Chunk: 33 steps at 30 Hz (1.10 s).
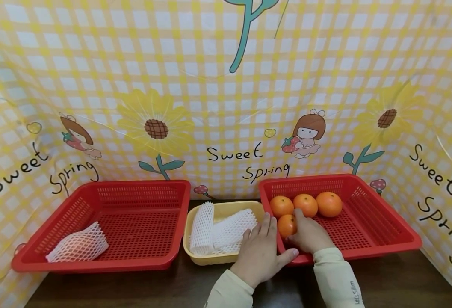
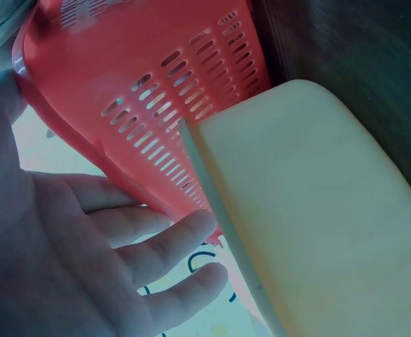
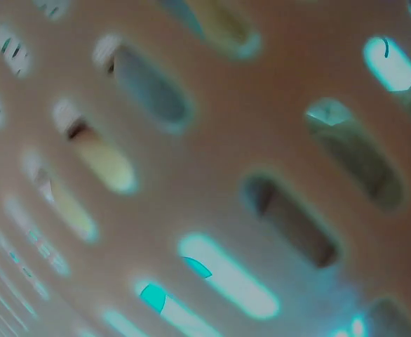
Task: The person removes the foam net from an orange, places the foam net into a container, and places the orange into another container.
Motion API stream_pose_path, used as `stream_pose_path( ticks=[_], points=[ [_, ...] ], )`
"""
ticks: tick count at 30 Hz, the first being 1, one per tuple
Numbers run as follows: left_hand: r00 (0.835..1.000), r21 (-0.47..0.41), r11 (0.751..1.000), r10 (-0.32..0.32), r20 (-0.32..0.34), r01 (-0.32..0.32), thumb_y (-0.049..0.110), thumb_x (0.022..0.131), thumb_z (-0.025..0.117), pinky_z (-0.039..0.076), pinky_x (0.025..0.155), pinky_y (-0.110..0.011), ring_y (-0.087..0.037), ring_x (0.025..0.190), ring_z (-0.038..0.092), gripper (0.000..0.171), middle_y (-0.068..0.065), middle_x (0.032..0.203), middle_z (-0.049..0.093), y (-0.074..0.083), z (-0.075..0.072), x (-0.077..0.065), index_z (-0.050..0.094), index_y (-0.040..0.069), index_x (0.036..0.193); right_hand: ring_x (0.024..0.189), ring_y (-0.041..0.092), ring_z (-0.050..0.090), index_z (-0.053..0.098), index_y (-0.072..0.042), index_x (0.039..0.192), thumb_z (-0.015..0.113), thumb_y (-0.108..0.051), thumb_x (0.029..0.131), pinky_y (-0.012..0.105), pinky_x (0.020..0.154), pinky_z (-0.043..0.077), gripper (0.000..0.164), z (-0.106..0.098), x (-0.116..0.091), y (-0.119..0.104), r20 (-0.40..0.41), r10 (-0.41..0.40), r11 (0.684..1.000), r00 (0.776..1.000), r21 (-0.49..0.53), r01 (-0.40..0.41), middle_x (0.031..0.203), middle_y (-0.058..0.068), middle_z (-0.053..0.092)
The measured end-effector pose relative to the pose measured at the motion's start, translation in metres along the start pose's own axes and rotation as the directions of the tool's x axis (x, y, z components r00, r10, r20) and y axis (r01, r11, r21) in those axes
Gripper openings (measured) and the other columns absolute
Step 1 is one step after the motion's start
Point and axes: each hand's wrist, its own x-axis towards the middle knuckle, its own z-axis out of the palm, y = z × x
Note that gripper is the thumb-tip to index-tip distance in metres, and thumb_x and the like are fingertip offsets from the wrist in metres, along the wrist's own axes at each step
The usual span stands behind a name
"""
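In the head view, my right hand (image 1: 311, 234) reaches into the right red basket (image 1: 379, 233), its fingers and thumb around the front orange (image 1: 286, 226). Three more oranges (image 1: 305, 205) sit in a row behind it, along the basket's back left. My left hand (image 1: 257, 256) is spread over the gap between that basket and the yellow basket (image 1: 226, 259), its thumb at the red rim. The left wrist view shows its fingers loosely extended, holding nothing. White foam net sleeves (image 1: 231, 231) lie in the yellow basket. Only slotted basket wall (image 3: 212, 161) fills the right wrist view.
On the left stands another red basket (image 1: 141, 222), with a fruit in a white foam net (image 1: 80, 246) at its front left. The three baskets stand side by side on a dark table (image 1: 133, 288). A yellow checked cloth (image 1: 210, 107) hangs behind and at both sides.
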Motion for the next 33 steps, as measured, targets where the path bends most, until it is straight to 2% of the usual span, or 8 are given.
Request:
stream_pose_path(
  ticks=[8, 12, 18, 21, 30, 33],
  points=[
    [1.0, -0.002, 1.0, -0.012, 0.012, 0.012, 0.071, 0.092, 0.052, 0.03, 0.111, -0.059, -0.032, 0.143, 0.038, 0.093, -0.011, 0.162, 0.031, 0.0001, -0.0002, 0.0, 0.036, 0.006, 0.156, 0.086, 0.032, 0.058, 0.038, 0.004, 0.135, 0.084, -0.016, 0.079, 0.054, 0.082, 0.051, 0.075, 0.0019, 0.0004, 0.0002, 0.033, 0.012, 0.999, 0.999, 0.039, -0.013, 0.099, 0.022, 0.057],
    [1.0, -0.006, 1.0, -0.016, 0.017, 0.016, 0.071, 0.092, 0.052, 0.03, 0.111, -0.059, -0.032, 0.143, 0.038, 0.093, -0.011, 0.162, 0.031, 0.0006, -0.0011, -0.0003, 0.036, 0.006, 0.157, 0.093, 0.035, 0.06, 0.034, 0.006, 0.144, 0.083, -0.021, 0.079, 0.058, 0.089, 0.049, 0.085, 0.002, 0.0002, 0.0007, 0.043, 0.042, 0.999, 0.998, 0.028, -0.043, 0.108, 0.026, 0.059],
    [1.0, -0.015, 1.0, -0.017, 0.019, 0.017, 0.07, 0.093, 0.053, 0.03, 0.112, -0.058, -0.032, 0.143, 0.038, 0.092, -0.011, 0.162, 0.031, 0.0014, -0.0025, -0.0009, 0.036, 0.006, 0.157, 0.1, 0.039, 0.063, 0.032, 0.015, 0.146, 0.08, -0.028, 0.081, 0.06, 0.095, 0.046, 0.091, 0.0006, -0.0009, -0.0001, 0.051, 0.09, 0.996, 0.995, -0.007, -0.09, 0.116, 0.032, 0.061],
    [1.0, -0.014, 1.0, -0.014, 0.018, 0.014, 0.069, 0.093, 0.053, 0.03, 0.112, -0.058, -0.032, 0.143, 0.038, 0.092, -0.011, 0.162, 0.031, 0.0022, -0.0033, -0.001, 0.036, 0.006, 0.157, 0.1, 0.039, 0.063, 0.032, 0.018, 0.145, 0.079, -0.026, 0.083, 0.06, 0.095, 0.046, 0.09, 0.0007, -0.001, -0.0005, 0.046, 0.092, 0.996, 0.995, -0.017, -0.091, 0.117, 0.032, 0.062],
    [1.0, -0.018, 1.0, -0.011, 0.029, 0.011, 0.069, 0.093, 0.053, 0.029, 0.112, -0.058, -0.032, 0.144, 0.036, 0.091, -0.012, 0.163, 0.03, 0.002, -0.0039, -0.0015, 0.035, 0.005, 0.157, 0.085, 0.033, 0.064, 0.044, 0.011, 0.133, 0.081, -0.024, 0.081, 0.057, 0.086, 0.05, 0.073, 0.0025, -0.0007, -0.0001, 0.002, 0.06, 0.998, 0.998, -0.031, -0.06, 0.1, 0.023, 0.066],
    [1.0, -0.013, 1.0, 0.004, 0.027, -0.004, 0.069, 0.093, 0.052, 0.029, 0.112, -0.059, -0.033, 0.143, 0.037, 0.091, -0.012, 0.162, 0.03, -0.0007, -0.0031, -0.001, 0.036, 0.005, 0.157, 0.091, 0.036, 0.065, 0.042, 0.01, 0.138, 0.081, -0.027, 0.083, 0.058, 0.088, 0.05, 0.077, 0.0021, -0.0009, 0.0, -0.002, 0.057, 0.998, 0.998, -0.035, -0.057, 0.106, 0.025, 0.066]
  ],
)
